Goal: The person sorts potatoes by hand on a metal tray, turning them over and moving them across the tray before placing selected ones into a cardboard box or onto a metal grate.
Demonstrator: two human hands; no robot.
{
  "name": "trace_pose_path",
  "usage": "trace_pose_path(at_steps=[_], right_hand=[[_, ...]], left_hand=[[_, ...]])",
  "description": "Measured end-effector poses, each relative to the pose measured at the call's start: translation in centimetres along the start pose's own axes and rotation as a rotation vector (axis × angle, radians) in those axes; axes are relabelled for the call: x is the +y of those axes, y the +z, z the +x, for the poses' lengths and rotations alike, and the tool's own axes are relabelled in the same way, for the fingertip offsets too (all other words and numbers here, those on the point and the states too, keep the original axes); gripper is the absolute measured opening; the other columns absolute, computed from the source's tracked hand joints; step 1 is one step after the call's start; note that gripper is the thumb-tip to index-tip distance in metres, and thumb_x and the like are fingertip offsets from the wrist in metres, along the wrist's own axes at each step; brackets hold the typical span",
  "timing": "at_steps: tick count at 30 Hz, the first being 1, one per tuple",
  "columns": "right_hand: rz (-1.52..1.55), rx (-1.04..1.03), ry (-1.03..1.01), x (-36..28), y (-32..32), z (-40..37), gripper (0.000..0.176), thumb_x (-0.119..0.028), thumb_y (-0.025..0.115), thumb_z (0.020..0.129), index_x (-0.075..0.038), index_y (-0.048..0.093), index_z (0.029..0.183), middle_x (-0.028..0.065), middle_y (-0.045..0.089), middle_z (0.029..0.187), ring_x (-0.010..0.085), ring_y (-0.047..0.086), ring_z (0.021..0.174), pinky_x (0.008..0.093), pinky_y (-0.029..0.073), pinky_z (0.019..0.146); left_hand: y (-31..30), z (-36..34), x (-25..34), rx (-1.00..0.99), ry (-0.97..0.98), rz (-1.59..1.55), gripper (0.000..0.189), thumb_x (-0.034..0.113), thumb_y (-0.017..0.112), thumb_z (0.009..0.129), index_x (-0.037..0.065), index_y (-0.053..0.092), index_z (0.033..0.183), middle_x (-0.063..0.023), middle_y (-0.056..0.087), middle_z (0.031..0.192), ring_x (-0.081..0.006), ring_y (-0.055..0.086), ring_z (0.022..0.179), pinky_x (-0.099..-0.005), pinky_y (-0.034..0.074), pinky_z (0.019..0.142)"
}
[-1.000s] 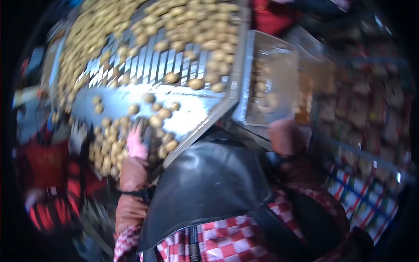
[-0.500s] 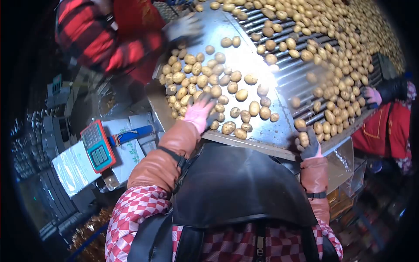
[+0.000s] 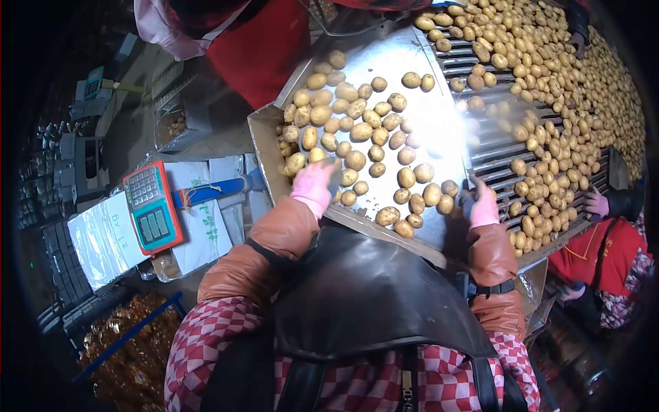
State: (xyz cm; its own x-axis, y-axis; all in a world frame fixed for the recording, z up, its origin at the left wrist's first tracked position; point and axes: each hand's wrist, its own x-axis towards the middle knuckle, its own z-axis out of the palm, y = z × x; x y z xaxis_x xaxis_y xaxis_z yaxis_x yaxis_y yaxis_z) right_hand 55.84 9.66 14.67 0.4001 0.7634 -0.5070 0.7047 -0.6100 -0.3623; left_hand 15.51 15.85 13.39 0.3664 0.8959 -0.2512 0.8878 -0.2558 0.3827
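Observation:
My left hand, in a pink glove with grey palm and fingers, rests at the front left of the metal sheet. Its fingers are stretched out against nearby potatoes. My right hand, gloved alike, is at the front right of the sheet, where the dark rollers begin. Its fingers are apart, with no potato showing in them. One potato lies just left of those fingertips. Loose potatoes are spread over the sheet between both hands, more thickly toward the left.
An open carton stands at the sheet's left end. Many potatoes cover the rollers. A scale with a red-edged display is at left by boxes. Co-workers stand at the upper left and right. Another gloved hand reaches in at upper right.
My right hand has let go of the potato it held and opened. Potatoes on the sheet have shifted and spread out. The co-worker's hand at upper left has left the sheet; my view has shifted.

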Motion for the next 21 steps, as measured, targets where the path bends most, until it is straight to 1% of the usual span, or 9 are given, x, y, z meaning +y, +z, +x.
trace_pose_path(at_steps=[1, 3, 8, 10, 13, 14, 16, 17, 21], right_hand=[[-0.108, 0.074, -0.284, 2.4, 2.4, 0.4, 0.060, -0.026, 0.073, 0.086, -0.010, 0.053, 0.139, 0.0195, 0.064, 0.123, 0.0371, 0.062, 0.114, 0.0418, 0.049, 0.100], [-0.285, -0.091, -0.231, -2.5, 3.1, -2.2, 0.064, -0.027, 0.072, 0.086, -0.011, 0.050, 0.143, 0.0209, 0.060, 0.129, 0.0366, 0.057, 0.122, 0.0412, 0.046, 0.104], [-0.116, -0.252, -0.299, -5.2, 3.5, -2.2, 0.058, -0.026, 0.071, 0.089, -0.006, 0.053, 0.141, 0.0184, 0.069, 0.117, 0.0337, 0.067, 0.109, 0.0395, 0.052, 0.095], [0.577, -0.235, -0.357, -3.8, 5.9, -0.7, 0.047, -0.020, 0.065, 0.095, -0.007, 0.055, 0.139, 0.0128, 0.071, 0.112, 0.0215, 0.068, 0.103, 0.0324, 0.053, 0.089], [0.794, -0.430, -0.236, -7.1, 4.1, -0.5, 0.042, -0.018, 0.058, 0.100, -0.008, 0.054, 0.141, 0.0095, 0.070, 0.113, 0.0157, 0.065, 0.100, 0.0273, 0.053, 0.086], [0.936, -0.547, -0.242, -8.0, 3.3, -0.8, 0.045, -0.024, 0.058, 0.101, -0.008, 0.052, 0.142, 0.0090, 0.068, 0.118, 0.0180, 0.065, 0.099, 0.0295, 0.053, 0.087], [1.209, -0.570, -0.144, -11.2, 3.6, -2.0, 0.047, -0.027, 0.057, 0.101, -0.008, 0.050, 0.143, 0.0077, 0.067, 0.118, 0.0183, 0.065, 0.099, 0.0308, 0.054, 0.087], [1.477, -0.593, -0.022, -12.3, 3.9, -3.0, 0.049, -0.030, 0.056, 0.101, -0.007, 0.049, 0.144, 0.0064, 0.066, 0.117, 0.0186, 0.065, 0.098, 0.0320, 0.055, 0.086], [1.642, -0.775, 0.234, -11.2, 6.4, 1.2, 0.042, -0.033, 0.060, 0.100, -0.007, 0.056, 0.133, 0.0043, 0.063, 0.101, 0.0228, 0.063, 0.088, 0.0334, 0.056, 0.065]], left_hand=[[-0.5, 0.5, -0.7, -0.034, -0.168, -0.040, 0.049, 0.006, 0.060, 0.083, 0.018, 0.061, 0.131, -0.0137, 0.056, 0.133, -0.0346, 0.053, 0.122, -0.0465, 0.042, 0.104], [-3.0, 3.0, -0.9, 0.269, -0.139, -0.007, 0.056, 0.001, 0.061, 0.080, 0.016, 0.058, 0.134, -0.0161, 0.058, 0.133, -0.0361, 0.056, 0.122, -0.0457, 0.044, 0.104], [-4.9, 12.6, -1.8, 0.047, -0.347, -0.062, 0.044, 0.024, 0.055, 0.098, 0.017, 0.053, 0.142, -0.0168, 0.056, 0.137, -0.0359, 0.057, 0.124, -0.0432, 0.046, 0.103], [-5.0, 13.1, -3.4, 0.049, -0.351, -0.081, 0.045, 0.028, 0.055, 0.099, 0.017, 0.052, 0.142, -0.0161, 0.059, 0.134, -0.0336, 0.060, 0.121, -0.0418, 0.048, 0.101], [-4.9, 12.9, -4.1, 0.117, -0.637, -0.572, 0.043, 0.029, 0.052, 0.101, 0.015, 0.053, 0.142, -0.0133, 0.065, 0.125, -0.0268, 0.064, 0.114, -0.0386, 0.052, 0.093], [-4.0, 12.4, -3.3, 0.169, -0.614, -0.979, 0.042, 0.030, 0.050, 0.102, 0.014, 0.054, 0.141, -0.0121, 0.066, 0.122, -0.0246, 0.065, 0.111, -0.0376, 0.053, 0.090], [-5.0, 10.2, 0.7, 0.004, -0.378, -1.058, 0.040, 0.029, 0.049, 0.103, 0.012, 0.057, 0.138, -0.0118, 0.069, 0.117, -0.0250, 0.066, 0.108, -0.0375, 0.053, 0.089], [-7.0, 8.7, 3.5, -0.200, -0.202, -0.729, 0.039, 0.029, 0.049, 0.103, 0.011, 0.059, 0.136, -0.0128, 0.069, 0.116, -0.0276, 0.066, 0.107, -0.0384, 0.052, 0.091], [-5.9, 13.9, 4.4, 0.054, -0.241, -0.315, 0.050, 0.015, 0.059, 0.091, 0.021, 0.055, 0.140, -0.0140, 0.053, 0.142, -0.0341, 0.055, 0.124, -0.0487, 0.045, 0.101]])
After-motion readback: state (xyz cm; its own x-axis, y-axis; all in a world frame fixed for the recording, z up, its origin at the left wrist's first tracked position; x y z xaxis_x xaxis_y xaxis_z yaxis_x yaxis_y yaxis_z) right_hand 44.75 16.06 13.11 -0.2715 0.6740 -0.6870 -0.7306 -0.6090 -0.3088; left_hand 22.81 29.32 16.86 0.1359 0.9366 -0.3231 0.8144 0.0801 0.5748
